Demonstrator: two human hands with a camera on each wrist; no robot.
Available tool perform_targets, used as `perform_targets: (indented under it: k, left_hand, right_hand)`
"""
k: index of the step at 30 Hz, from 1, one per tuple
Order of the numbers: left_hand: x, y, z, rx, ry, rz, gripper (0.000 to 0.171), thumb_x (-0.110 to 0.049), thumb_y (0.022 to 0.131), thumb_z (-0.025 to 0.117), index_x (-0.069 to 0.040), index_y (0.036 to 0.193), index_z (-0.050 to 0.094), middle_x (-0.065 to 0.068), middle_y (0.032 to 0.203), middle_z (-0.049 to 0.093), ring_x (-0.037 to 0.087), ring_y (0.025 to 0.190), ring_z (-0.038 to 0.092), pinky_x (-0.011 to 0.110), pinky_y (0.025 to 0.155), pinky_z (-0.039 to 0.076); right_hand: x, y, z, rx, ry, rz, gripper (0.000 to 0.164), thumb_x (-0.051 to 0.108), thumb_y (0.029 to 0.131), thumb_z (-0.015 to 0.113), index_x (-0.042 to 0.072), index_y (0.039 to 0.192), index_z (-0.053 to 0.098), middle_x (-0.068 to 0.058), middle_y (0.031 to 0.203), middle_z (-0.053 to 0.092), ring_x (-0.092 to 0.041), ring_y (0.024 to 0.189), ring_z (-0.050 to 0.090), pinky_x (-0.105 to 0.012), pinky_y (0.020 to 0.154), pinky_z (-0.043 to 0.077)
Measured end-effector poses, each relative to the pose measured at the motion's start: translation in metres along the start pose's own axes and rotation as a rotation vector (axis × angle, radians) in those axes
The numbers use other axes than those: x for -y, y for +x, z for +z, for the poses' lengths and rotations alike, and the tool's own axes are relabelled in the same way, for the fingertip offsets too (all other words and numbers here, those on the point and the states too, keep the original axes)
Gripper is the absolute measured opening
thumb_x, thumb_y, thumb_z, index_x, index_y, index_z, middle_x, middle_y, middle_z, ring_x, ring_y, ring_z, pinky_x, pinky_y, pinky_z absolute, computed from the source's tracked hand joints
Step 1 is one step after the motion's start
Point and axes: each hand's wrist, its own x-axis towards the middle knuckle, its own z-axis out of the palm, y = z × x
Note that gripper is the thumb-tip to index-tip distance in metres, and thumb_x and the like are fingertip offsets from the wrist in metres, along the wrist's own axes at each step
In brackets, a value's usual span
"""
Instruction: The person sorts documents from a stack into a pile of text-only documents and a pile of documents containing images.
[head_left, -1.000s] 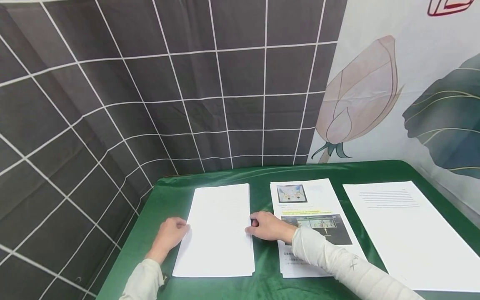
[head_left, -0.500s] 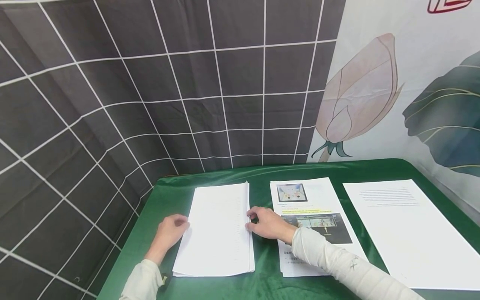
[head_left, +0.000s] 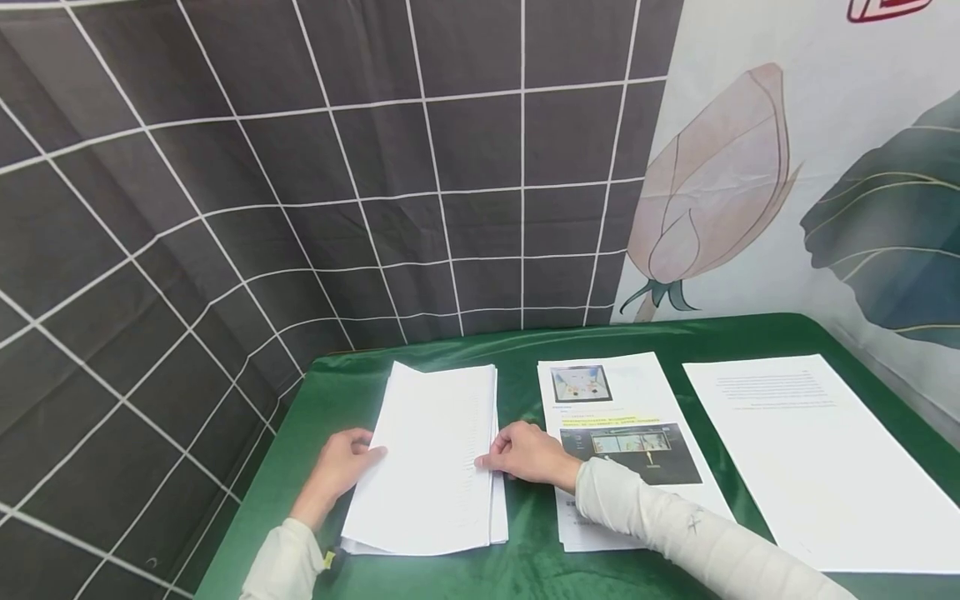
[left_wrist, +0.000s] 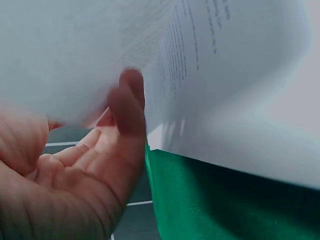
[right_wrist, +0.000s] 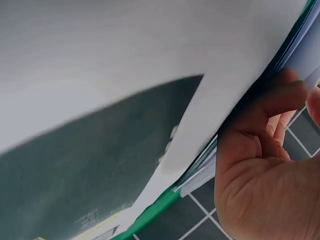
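Left hand [head_left: 337, 467] and right hand [head_left: 528, 454] are pinching the sheet [head_left: 423, 458] by opposite side edges.
The sheet is lying bowed over the stack [head_left: 500, 508], left part of the tabletop [head_left: 540, 575], far left corner curling up; the pile [head_left: 600, 421] is sitting to its right. Both pinches should probably be staying light and pulling level, fingertips catching just the one layer; uneven tension would likely be creasing it or dragging lower pages along.

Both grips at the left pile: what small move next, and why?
I'd probably lift the top paper clear: the left grip and right grip hold its opposite edges, its far left corner is raised, and the pile shows past its right edge.
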Motion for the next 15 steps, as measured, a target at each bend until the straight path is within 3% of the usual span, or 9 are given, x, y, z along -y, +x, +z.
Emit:
perform_targets:
  k: [7,15]
  left_hand:
    - [0.0019,-0.0002,0.0024,0.019,-0.038,0.004,0.045,-0.018,0.088,0.063,0.01,0.122,0.053,0.032,0.114,0.058,0.039,0.097,0.061,0.049,0.08,0.051]
    - [0.0026,-0.0006,0.0026,0.01,-0.016,0.031,0.039,-0.013,0.086,0.065,0.01,0.117,0.054,0.034,0.108,0.06,0.04,0.094,0.062,0.048,0.077,0.053]
  right_hand:
    - [-0.0004,-0.0002,0.0039,0.018,0.107,0.028,0.022,0.034,0.081,0.071,0.017,0.069,0.065,0.005,0.055,0.06,-0.008,0.047,0.053,-0.025,0.044,0.038]
    - [0.0014,-0.0021,0.0045,0.037,0.393,0.021,0.014,0.014,0.085,0.066,0.007,0.079,0.056,-0.003,0.058,0.064,-0.01,0.043,0.055,-0.027,0.041,0.049]
